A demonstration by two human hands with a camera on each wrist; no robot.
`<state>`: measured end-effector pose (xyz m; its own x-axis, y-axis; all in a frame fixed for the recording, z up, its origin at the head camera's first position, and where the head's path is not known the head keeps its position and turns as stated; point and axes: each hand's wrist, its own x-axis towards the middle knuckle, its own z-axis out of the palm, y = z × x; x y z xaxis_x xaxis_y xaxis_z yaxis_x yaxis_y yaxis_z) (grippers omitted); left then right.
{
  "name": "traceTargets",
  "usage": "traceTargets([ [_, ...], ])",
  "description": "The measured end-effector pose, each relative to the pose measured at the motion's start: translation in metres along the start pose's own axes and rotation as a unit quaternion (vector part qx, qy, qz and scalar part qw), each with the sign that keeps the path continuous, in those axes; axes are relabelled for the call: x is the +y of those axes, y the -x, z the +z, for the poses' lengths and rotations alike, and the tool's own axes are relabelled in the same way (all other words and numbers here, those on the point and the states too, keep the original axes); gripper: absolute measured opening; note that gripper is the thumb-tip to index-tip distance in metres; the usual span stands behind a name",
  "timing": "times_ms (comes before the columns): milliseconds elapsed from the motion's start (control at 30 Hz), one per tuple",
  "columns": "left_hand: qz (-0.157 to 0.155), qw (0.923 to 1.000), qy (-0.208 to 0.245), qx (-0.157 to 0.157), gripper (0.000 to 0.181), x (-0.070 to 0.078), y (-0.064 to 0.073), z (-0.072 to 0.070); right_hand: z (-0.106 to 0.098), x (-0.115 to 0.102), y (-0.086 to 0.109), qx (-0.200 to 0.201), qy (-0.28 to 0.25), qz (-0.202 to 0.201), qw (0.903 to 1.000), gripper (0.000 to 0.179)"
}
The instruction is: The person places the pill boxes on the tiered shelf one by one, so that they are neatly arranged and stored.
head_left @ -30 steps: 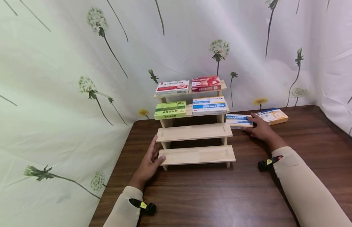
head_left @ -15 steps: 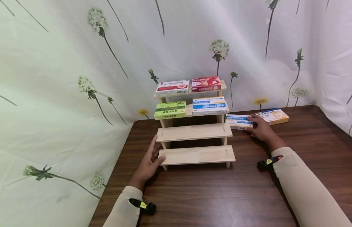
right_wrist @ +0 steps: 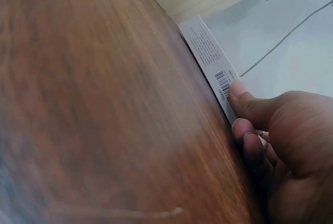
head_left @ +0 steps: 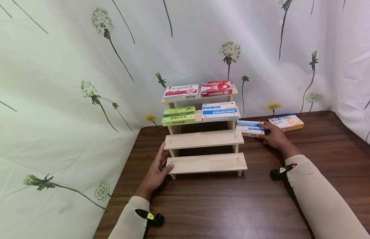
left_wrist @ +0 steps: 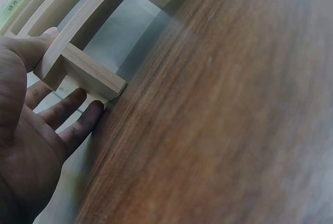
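Note:
A four-step wooden display stand stands on the table. My left hand holds its left end, thumb on top of the lowest step and fingers along the side; in the left wrist view the fingers reach past the step's end. To the right of the stand, a blue-and-white medicine box lies flat. Its right end is pinched by my right hand. The right wrist view has the thumb against the box's long side, which bears a barcode, and the box's far end close to the stand.
Red-and-white and red medicine boxes lie on the top step. Green and blue-and-white ones lie on the step below. An orange-and-white box lies behind my right hand. A flower-print curtain borders the brown table.
The blue-and-white box in my right hand has slid very slightly left, toward the stand. My left hand and the stand stay in place.

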<state>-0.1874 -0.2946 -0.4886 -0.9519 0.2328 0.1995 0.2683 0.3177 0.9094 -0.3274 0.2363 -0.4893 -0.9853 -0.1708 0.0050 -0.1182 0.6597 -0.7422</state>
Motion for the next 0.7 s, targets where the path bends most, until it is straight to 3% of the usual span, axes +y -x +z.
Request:
traceTargets([
  [300, 0.003, 1.0, -0.001, -0.002, 0.098, -0.0007, -0.002, 0.0012, 0.0003, 0.001, 0.0013, 0.016, 0.006, -0.005, 0.9998, 0.069],
  [700, -0.002, 1.0, 0.005, 0.0, 0.098, -0.0009, -0.0011, 0.0011, 0.0031, -0.0046, 0.0038, 0.05, -0.03, -0.017, 0.9981, 0.067],
])
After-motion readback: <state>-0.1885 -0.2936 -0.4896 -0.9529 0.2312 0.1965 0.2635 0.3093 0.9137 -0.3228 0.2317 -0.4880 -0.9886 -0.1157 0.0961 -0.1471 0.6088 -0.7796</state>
